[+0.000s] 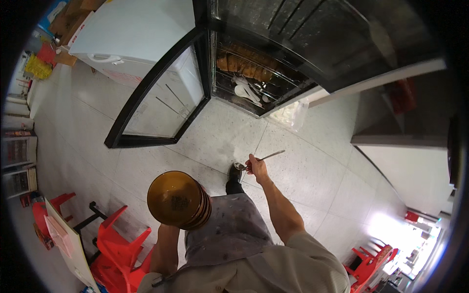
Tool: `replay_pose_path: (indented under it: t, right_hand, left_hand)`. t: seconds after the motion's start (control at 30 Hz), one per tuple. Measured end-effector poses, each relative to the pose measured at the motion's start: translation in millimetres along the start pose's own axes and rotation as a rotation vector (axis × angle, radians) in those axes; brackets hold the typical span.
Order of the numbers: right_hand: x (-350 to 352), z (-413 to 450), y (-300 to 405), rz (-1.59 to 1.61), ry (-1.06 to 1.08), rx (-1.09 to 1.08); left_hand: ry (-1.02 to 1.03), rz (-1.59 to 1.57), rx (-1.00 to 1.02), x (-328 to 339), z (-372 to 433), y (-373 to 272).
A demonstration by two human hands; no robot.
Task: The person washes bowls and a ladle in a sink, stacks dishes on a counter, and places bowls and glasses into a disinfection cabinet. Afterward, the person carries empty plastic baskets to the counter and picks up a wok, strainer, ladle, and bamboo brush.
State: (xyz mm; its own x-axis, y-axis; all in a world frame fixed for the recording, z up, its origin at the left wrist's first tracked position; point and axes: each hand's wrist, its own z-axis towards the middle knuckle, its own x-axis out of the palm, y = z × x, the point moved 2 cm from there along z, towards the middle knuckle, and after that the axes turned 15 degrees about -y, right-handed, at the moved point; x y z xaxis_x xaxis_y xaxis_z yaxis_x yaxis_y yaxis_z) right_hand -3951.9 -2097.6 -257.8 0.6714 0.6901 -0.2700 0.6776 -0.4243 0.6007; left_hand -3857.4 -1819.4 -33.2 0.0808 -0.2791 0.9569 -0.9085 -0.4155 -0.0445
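A stack of amber glass bowls (172, 197) tilts toward me at my left side, the top one facing up. My left hand (168, 227) supports the stack from beneath and is mostly hidden by it. In front of my apron, my right hand (255, 168) grips a metal spoon (272, 155) whose handle points right. Ahead stands a dark cabinet (238, 100) with its glass door (157, 106) swung out to the left. Rows of brownish dishes (249, 67) sit on a wire rack inside. Below them lie white spoons (247, 93) and some metal utensils.
A white chest freezer (135, 33) stands behind the open door. A plastic bag (291, 115) rests on the floor by the cabinet. Red plastic stools (117, 241) and a folding table (71, 249) are at lower left. Red chairs (373, 262) stand at lower right; a white counter (403, 168) is at right.
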Motion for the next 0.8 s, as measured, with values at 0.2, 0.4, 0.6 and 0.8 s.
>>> replay_pose_path:
  t: [0.2,0.4,0.6,0.8]
  right_hand:
    - [18,114,-73,0.406,-0.099,0.213]
    - [64,210,-98,0.469,-0.166,0.274]
    - [104,287,-61,0.641,-0.066,0.085]
    - [139,382,8,0.740,0.198,-0.130]
  left_hand:
    - [-0.114,-0.041,-0.001,-68,89,-9]
    - [-0.201,-0.031,0.075,-118,164,-41]
    - [-0.242,-0.001,0.101,-177,221,-51]
    - [-0.009,0.165,0.266,-238,286,-53]
